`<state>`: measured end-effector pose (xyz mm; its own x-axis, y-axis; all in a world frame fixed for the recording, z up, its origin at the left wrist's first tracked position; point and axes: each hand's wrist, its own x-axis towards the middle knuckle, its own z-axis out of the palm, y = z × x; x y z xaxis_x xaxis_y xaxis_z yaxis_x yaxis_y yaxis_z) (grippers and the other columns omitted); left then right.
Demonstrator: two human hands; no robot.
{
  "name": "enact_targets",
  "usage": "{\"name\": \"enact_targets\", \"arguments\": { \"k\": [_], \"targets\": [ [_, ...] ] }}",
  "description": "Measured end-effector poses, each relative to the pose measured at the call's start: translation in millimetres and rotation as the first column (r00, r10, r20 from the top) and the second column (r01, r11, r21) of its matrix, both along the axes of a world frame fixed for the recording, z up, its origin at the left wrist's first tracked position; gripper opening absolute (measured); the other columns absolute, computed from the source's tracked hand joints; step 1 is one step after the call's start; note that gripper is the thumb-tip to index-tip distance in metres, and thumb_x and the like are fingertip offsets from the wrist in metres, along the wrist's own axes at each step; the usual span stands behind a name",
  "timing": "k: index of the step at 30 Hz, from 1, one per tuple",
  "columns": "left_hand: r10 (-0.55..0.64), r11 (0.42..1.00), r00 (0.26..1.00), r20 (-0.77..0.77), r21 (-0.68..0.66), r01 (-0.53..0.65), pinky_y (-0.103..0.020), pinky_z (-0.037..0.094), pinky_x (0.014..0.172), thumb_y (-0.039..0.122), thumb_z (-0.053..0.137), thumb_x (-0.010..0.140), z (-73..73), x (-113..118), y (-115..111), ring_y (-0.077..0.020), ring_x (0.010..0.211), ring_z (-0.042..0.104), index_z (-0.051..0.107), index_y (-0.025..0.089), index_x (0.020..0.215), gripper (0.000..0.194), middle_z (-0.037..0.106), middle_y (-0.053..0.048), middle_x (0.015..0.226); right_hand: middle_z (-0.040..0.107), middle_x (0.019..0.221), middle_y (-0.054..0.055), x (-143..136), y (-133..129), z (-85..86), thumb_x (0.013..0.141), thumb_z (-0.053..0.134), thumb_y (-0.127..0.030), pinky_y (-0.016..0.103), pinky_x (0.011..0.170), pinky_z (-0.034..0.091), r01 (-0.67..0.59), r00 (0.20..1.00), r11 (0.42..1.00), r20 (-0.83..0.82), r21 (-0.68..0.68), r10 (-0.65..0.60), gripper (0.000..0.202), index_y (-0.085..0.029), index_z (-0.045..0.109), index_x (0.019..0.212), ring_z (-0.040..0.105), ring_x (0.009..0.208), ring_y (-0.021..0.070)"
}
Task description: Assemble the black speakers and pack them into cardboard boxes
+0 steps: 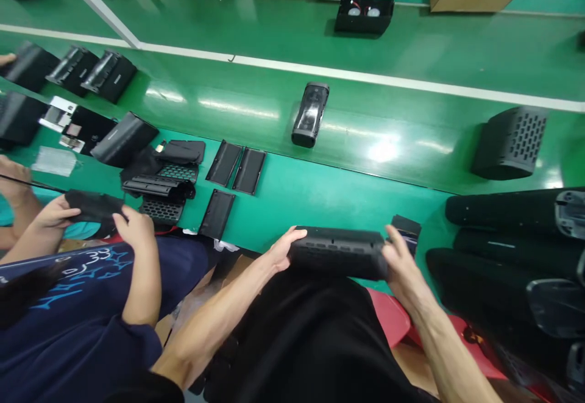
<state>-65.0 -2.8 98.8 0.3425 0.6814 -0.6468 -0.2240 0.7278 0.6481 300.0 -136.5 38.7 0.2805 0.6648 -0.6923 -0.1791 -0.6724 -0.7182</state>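
Just above my lap I hold a long black plastic speaker casing [338,252], level from side to side, with a row of slots along its face. My left hand [284,250] grips its left end, thumb on top. At its right end, my right hand [402,263] is wrapped round the edge, slightly blurred, some fingers hidden. Behind the right hand, a small dark stack of flat pieces [406,229] lies on the green bench [329,192]. Left of the casing lie several flat black panels [249,170].
A co-worker on the left holds a dark piece of material [95,205]. On the green conveyor [256,104] stand a glossy black speaker [311,114] and a perforated black housing [512,142]. Several large black casings [498,211] are stacked at right. A red stool [387,316] shows below.
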Motion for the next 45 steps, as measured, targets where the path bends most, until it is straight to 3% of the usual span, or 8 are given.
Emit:
{"name": "enact_targets", "arguments": {
  "k": [3, 6, 12, 16, 24, 30, 37, 45],
  "targets": [
    [-0.063, 0.994, 0.983, 0.174, -0.079, 0.078, -0.051, 0.056, 0.079, 0.082, 0.068, 0.070, -49.1, 96.7, -44.4, -0.0390, 0.098, 0.074, 0.076, 0.019, 0.097, 0.069, 0.080, -0.013, 0.090, 0.028, 0.174, 0.015, -18.2, 8.1, 8.5, 0.073, 0.070, -0.085, 0.054, 0.111, 0.049, -0.115, 0.989, 0.952, 0.117, 0.283, 0.085, 0.126, -0.037, 0.004, 0.169, 0.041, 0.153, 0.0384],
    [-0.040, 0.965, 0.875, 0.483, -0.210, 0.160, -0.050, 0.056, 0.080, 0.077, 0.065, 0.076, -93.3, 140.7, -64.6, -0.0368, 0.099, 0.072, 0.074, 0.017, 0.105, 0.067, 0.079, -0.016, 0.102, 0.041, 0.164, 0.020, -44.3, 24.3, 21.7, 0.070, 0.081, -0.076, 0.054, 0.112, 0.049, -0.253, 0.962, 0.913, 0.184, 0.320, 0.202, 0.134, -0.026, 0.006, 0.170, 0.048, 0.148, 0.0389],
    [-0.158, 0.987, 0.948, 0.277, 0.076, 0.142, -0.046, 0.049, 0.101, 0.057, 0.087, 0.073, -89.6, 89.2, -32.2, -0.0346, 0.130, 0.057, 0.056, 0.032, 0.146, 0.083, 0.056, -0.012, 0.151, 0.057, 0.150, 0.014, -19.9, 28.9, 60.1, 0.068, 0.088, -0.044, 0.055, 0.110, 0.049, -0.702, 0.615, 0.712, 0.534, 0.034, 0.580, 0.122, -0.030, 0.023, 0.170, 0.061, 0.130, 0.0409],
    [-0.452, 0.871, 0.892, 0.007, 0.217, 0.440, -0.045, 0.041, 0.109, 0.048, 0.097, 0.062, -69.9, 73.8, -34.3, -0.0365, 0.131, 0.053, 0.048, 0.032, 0.154, 0.105, 0.055, -0.011, 0.148, 0.066, 0.138, 0.012, 0.6, 11.9, 65.0, 0.065, 0.087, -0.040, 0.056, 0.099, 0.055, -0.854, 0.398, 0.501, 0.445, -0.140, 0.802, 0.111, -0.035, 0.039, 0.165, 0.069, 0.115, 0.0419],
    [-0.364, 0.915, 0.931, -0.041, 0.169, 0.365, -0.036, 0.045, 0.095, 0.049, 0.091, 0.068, -76.2, 65.7, -63.0, -0.0268, 0.108, 0.057, 0.042, 0.030, 0.147, 0.095, 0.057, -0.006, 0.127, 0.052, 0.157, 0.018, 5.6, -43.6, 23.7, 0.071, 0.079, -0.074, 0.055, 0.113, 0.046, -0.395, 0.905, 0.918, 0.183, 0.023, 0.385, 0.110, -0.028, 0.034, 0.161, 0.057, 0.136, 0.0406],
    [-0.374, 0.912, 0.927, -0.018, 0.171, 0.372, -0.038, 0.043, 0.099, 0.047, 0.089, 0.069, -76.2, 62.2, -60.1, -0.0288, 0.113, 0.057, 0.046, 0.029, 0.144, 0.089, 0.058, -0.006, 0.130, 0.052, 0.153, 0.012, -7.2, -63.8, 19.2, 0.073, 0.085, -0.063, 0.052, 0.115, 0.042, -0.278, 0.946, 0.959, 0.191, 0.052, 0.263, 0.090, -0.033, 0.044, 0.148, 0.052, 0.137, 0.0381],
    [-0.302, 0.953, 0.925, -0.230, -0.084, 0.291, -0.045, 0.044, 0.101, 0.055, 0.086, 0.069, -77.4, 89.4, -49.3, -0.0350, 0.117, 0.062, 0.066, 0.026, 0.122, 0.064, 0.071, -0.005, 0.111, 0.070, 0.088, 0.000, -11.6, -26.1, 0.9, 0.068, 0.090, -0.056, 0.030, 0.060, 0.049, 0.004, 0.964, 0.956, -0.254, -0.293, -0.082, 0.069, -0.030, 0.056, 0.123, 0.065, 0.071, 0.0215],
    [-0.333, 0.937, 0.898, -0.286, 0.006, 0.350, -0.049, 0.056, 0.082, 0.087, 0.053, 0.080, 1.9, -99.2, 39.7, -0.0321, 0.106, 0.076, 0.068, 0.025, 0.121, 0.076, 0.080, -0.005, 0.096, 0.076, 0.088, 0.000, -5.5, -17.9, -13.8, 0.062, 0.095, -0.056, 0.030, 0.067, 0.051, 0.060, 0.922, 0.934, -0.340, -0.351, -0.187, 0.079, -0.031, 0.059, 0.128, 0.070, 0.077, 0.0231]
  ]
}}
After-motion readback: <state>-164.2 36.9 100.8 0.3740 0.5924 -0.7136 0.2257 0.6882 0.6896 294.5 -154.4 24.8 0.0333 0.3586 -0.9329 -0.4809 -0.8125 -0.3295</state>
